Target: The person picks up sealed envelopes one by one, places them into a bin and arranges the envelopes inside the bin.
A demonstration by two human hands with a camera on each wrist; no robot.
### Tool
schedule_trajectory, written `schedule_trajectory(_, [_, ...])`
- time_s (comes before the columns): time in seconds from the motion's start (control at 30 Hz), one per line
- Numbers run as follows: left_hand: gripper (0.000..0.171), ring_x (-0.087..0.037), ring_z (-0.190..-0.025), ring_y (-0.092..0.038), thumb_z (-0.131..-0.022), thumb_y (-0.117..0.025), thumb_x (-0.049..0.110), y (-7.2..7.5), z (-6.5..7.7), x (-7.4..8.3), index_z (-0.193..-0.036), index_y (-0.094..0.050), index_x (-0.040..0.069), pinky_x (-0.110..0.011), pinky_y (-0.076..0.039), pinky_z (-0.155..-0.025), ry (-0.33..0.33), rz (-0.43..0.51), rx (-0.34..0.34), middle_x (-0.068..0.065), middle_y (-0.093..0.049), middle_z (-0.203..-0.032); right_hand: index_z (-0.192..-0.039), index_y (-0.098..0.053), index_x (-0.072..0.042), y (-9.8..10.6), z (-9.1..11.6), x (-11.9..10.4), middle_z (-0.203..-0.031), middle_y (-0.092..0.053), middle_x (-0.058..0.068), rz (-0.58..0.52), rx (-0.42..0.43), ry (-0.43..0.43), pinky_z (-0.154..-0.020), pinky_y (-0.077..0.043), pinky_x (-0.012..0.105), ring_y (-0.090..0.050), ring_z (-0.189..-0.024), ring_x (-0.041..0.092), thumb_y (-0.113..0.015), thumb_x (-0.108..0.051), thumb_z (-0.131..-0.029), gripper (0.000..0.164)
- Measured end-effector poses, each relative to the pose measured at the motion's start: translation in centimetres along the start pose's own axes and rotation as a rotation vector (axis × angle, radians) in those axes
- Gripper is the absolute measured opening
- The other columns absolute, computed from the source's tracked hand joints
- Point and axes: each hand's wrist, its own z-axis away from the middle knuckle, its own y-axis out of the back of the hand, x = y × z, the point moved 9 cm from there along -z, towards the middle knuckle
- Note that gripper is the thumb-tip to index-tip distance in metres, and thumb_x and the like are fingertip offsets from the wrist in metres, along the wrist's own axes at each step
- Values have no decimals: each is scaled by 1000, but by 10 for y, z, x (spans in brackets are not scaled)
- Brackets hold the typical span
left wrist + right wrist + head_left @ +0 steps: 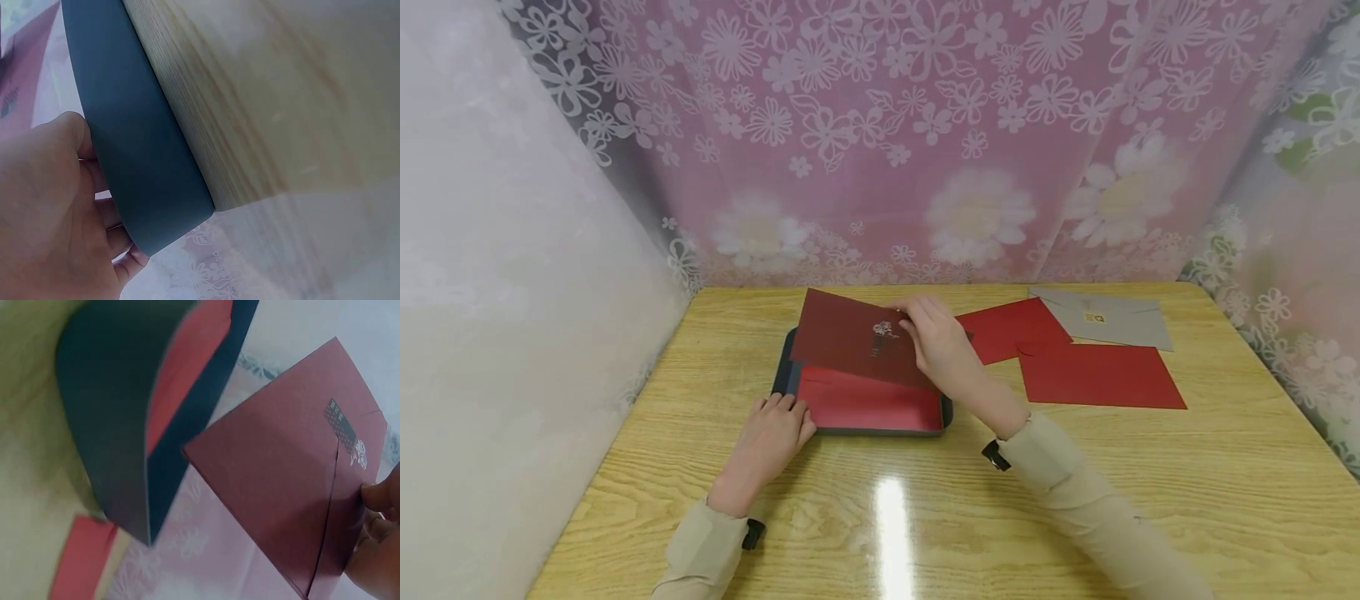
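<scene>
My right hand (938, 343) pinches a dark red envelope (846, 333) by its right edge, tilted over a dark blue-grey tray (880, 432). In the right wrist view, this envelope (269, 475) shows a flap line, a silvery floral print and a dark label, with thumb and fingers at its edge. A brighter red envelope (865, 406) lies inside the tray, partly hidden beneath the dark one. At the tray's near left corner, my left hand (771, 435) grips the rim. The left wrist view has its fingers (109, 212) hooked behind the tray wall (134, 137).
Right of the tray, two red envelopes (1101, 377) (1011, 327) lie on the wooden table (820, 525), beside a grey envelope (1131, 321) with a small gold sticker. A pink floral curtain (865, 208) hangs at the back, with pale sheets at both sides.
</scene>
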Motion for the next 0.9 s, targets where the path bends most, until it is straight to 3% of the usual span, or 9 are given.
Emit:
schedule_trajectory(0.3, [38,-17,-63,-28,-98,-60,14,7,-1,4,-67,-39,15,-31,-23,-66,-28,-14,76,2,-33,-64,-125,-62,-3,-47,17,3,-114,-64,11,36,-236,-11,-96,-51,40,-61,-112,29,-60,12,-94,35])
schedule_trajectory(0.67, [31,-21,-65,-37,-99,-60,14,4,0,1,-70,-46,13,-32,-25,-67,-4,-8,40,-1,-42,-68,-126,-65,-4,-60,26,20,-109,-64,11,62,-296,-81,-88,-53,39,-62,-105,28,-61,9,-95,34])
schedule_trajectory(0.9, [34,-20,-65,-34,-99,-60,14,2,0,0,-70,-43,14,-32,-23,-67,2,2,17,-1,-40,-67,-133,-63,-8,-76,31,21,-105,-61,8,122,-417,-95,-81,-50,35,-59,-96,25,-61,13,-92,46])
